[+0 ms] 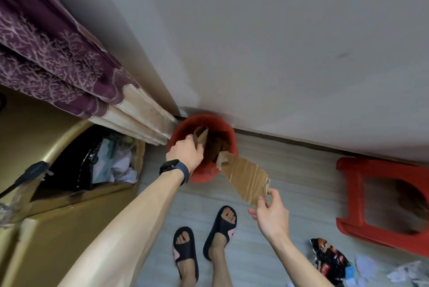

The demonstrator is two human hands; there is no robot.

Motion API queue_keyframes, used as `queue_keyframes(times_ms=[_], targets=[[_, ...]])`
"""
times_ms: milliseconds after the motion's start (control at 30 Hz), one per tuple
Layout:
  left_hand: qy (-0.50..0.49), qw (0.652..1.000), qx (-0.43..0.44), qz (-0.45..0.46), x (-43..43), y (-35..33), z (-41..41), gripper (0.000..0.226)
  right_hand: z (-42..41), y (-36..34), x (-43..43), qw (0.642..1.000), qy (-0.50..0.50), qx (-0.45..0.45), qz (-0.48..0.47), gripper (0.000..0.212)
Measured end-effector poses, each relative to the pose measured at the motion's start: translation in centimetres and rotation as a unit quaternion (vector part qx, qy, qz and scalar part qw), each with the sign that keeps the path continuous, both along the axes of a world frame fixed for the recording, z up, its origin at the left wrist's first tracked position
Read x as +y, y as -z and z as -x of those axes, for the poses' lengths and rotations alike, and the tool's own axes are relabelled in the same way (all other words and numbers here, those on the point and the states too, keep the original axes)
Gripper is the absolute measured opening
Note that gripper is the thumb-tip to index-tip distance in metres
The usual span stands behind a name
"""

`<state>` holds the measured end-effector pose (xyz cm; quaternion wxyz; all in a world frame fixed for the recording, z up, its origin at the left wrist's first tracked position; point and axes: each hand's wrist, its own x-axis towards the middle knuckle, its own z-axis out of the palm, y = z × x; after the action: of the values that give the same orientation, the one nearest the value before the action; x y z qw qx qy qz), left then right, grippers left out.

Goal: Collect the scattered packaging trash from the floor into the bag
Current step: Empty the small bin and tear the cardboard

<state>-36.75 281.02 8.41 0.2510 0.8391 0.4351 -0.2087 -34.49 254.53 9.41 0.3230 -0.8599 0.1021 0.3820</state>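
Cardboard strip [243,177]: tip at the red bin [204,117] rim, tail pinched by your right hand [271,212].
Left hand [185,151]: grips folded cardboard [201,137] inside the bin.
Risk: let go early and the strip may slide out.

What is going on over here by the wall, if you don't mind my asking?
A person stands over a red bin in the corner, feeding cardboard into it. The left hand grips a cardboard piece just inside the bin's mouth. The right hand pinches the near end of a long taped strip, whose far end reaches the rim. Some wrappers lie on the floor to the right, by a red stool, not yet picked up.
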Motion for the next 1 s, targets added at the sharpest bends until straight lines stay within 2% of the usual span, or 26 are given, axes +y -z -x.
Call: queue_keyframes(times_ms=[67,300,633,667,767,800,867,1000], targets=[[-0.032,0.998,-0.003,0.048,-0.7,1.4,-0.3,0.048,-0.6,0.9,0.0,1.000,0.004,-0.001,-0.004,0.025],[-0.043,0.988,0.033,0.144,-3.4,2.8,3.0,0.043,-0.7,1.2,1.1,1.000,-0.008,-0.001,-0.010,0.020],[-0.047,0.990,0.035,0.125,-2.5,2.6,7.3,0.038,-2.0,3.0,9.3,0.998,-0.038,0.026,-0.043,0.036],[-0.041,0.991,0.037,0.118,-2.2,2.6,7.5,0.037,-2.4,3.8,10.3,0.997,-0.049,0.030,-0.043,0.042],[-0.045,0.992,0.037,0.112,-1.1,2.4,8.1,0.038,-3.2,7.6,12.1,0.994,-0.069,0.078,-0.043,0.082],[-0.047,0.992,0.037,0.111,-0.7,2.4,8.5,0.037,-3.1,9.1,12.1,0.992,-0.074,0.093,-0.039,0.090],[-0.045,0.992,0.035,0.109,-0.4,2.2,8.9,0.039,-2.5,8.3,11.9,0.990,-0.090,0.103,-0.017,0.082],[-0.031,0.992,0.021,0.118,-1.1,1.3,9.3,0.040,-0.2,5.1,9.2,0.987,-0.133,0.094,0.007,0.044]])
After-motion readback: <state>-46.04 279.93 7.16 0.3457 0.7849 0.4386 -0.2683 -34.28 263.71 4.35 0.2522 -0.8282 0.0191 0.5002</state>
